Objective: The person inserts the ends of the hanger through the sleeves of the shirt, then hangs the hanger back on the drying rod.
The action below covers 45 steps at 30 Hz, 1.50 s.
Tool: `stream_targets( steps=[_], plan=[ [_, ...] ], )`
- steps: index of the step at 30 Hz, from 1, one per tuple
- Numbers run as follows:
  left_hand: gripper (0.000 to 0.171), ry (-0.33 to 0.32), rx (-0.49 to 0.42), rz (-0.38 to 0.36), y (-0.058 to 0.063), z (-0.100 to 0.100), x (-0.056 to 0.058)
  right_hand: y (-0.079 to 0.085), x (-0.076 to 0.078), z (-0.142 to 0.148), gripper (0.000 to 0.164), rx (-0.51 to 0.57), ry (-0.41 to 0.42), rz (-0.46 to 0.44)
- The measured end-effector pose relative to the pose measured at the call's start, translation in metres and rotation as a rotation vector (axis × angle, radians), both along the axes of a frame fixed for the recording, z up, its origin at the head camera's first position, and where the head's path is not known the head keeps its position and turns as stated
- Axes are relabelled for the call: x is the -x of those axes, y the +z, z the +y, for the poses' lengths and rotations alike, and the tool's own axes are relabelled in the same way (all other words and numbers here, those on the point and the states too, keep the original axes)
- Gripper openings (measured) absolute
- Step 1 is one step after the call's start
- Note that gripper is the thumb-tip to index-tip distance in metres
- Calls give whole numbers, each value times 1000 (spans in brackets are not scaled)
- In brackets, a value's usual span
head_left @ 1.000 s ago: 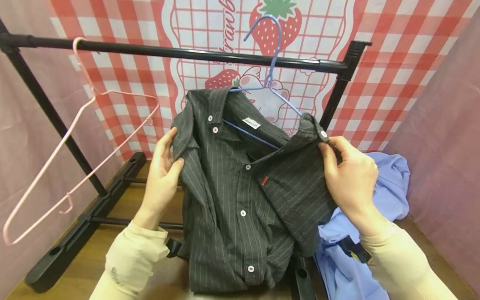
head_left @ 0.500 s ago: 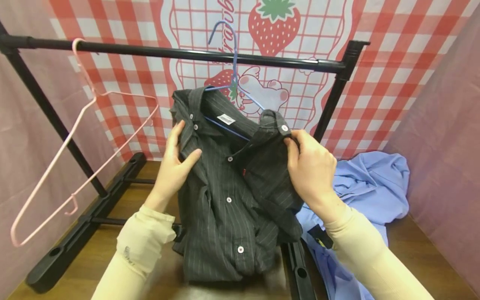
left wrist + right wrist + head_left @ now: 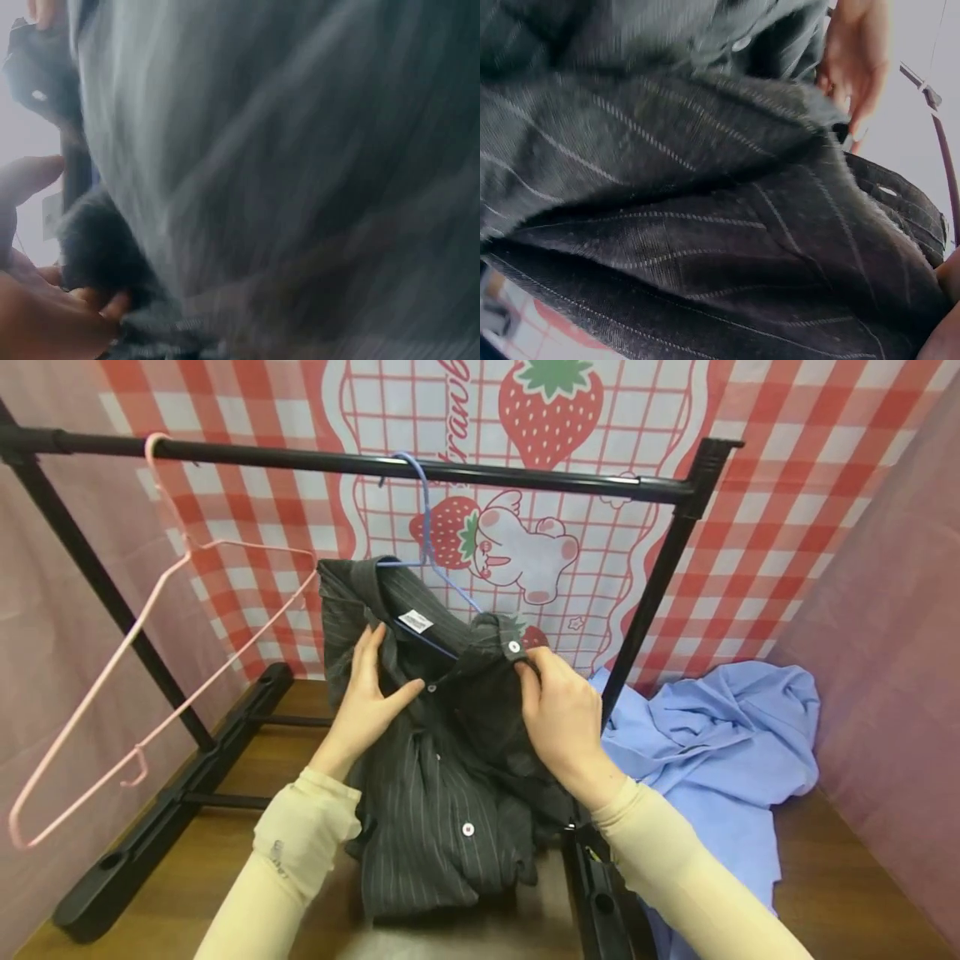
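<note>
A dark grey pinstriped shirt with white buttons hangs on a blue hanger. The hanger's hook sits over the black rail. My right hand pinches the shirt's open front just below the collar button. On the other front, my left hand rests with its fingers straight along the collar and its thumb spread away. Blurred shirt cloth fills most of the left wrist view. Folded striped fabric spreads across the right wrist view, where only part of my right hand shows at the edge.
A bare pink hanger hangs at the rail's left. Blue clothing lies heaped on the wooden surface at right, behind a rack leg. The rack's black foot runs along the left side. A strawberry-printed checked cloth covers the back.
Both hands and the shirt have shifted left. The blue hanger's hook has come down from above the rail onto it. My left hand has slid from the shoulder towards the collar, its thumb spreading.
</note>
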State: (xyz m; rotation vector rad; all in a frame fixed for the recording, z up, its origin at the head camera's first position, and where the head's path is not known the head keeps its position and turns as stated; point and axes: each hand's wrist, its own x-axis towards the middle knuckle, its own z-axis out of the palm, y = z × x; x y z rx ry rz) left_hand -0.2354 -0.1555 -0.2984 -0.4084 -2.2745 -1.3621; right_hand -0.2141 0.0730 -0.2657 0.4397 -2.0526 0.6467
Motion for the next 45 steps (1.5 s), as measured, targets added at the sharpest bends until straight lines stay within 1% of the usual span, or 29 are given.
stream_targets(
  steps=[2,4,6,9,11,13,15,17,19,22,25,28,31,34,37,39,43,45],
  plan=[
    [88,36,61,-37,-3,1,1,-3,0,-4,12,18,40,-26],
    [92,53,98,-96,-8,2,1,-7,1,-7,12,31,77,-51],
    [100,51,126,-171,-14,4,0,-12,2,-9,13,43,108,-71],
    [115,45,209,-249,-23,6,-1,-21,4,-9,15,23,151,-85],
    [123,44,293,-280,-29,6,-3,-26,4,-8,20,-18,198,-102],
    [128,48,410,-293,-33,5,-5,-29,4,-9,25,-78,243,-129],
    [131,33,501,-319,-35,3,-9,-31,2,-10,29,-119,286,-163],
    [129,7,583,-343,-36,1,-10,-32,-2,-11,33,-134,317,-195],
    [127,-10,643,-371,-35,-1,-12,-32,-7,-12,36,-123,349,-218],
    [121,2,717,-398,-37,-5,-10,-32,-17,-14,39,-99,404,-237],
    [114,39,762,-420,-41,-12,-6,-32,-26,-17,39,-86,442,-237],
    [108,65,776,-435,-49,-19,0,-34,-31,-19,38,-76,461,-237],
    [106,83,782,-418,-55,-25,6,-38,-33,-20,40,-74,488,-260],
    [103,89,787,-397,-55,-27,11,-42,-37,-22,43,-67,533,-293],
    [100,70,807,-395,-54,-27,17,-43,-40,-20,46,-43,576,-331],
    [98,47,833,-400,-55,-27,19,-44,-43,-15,46,-23,589,-344],
    [88,-25,904,-431,-56,-27,18,-43,-46,-2,44,-5,581,-314],
    [80,-64,919,-455,-56,-26,16,-41,-46,7,41,4,567,-301]
  ],
)
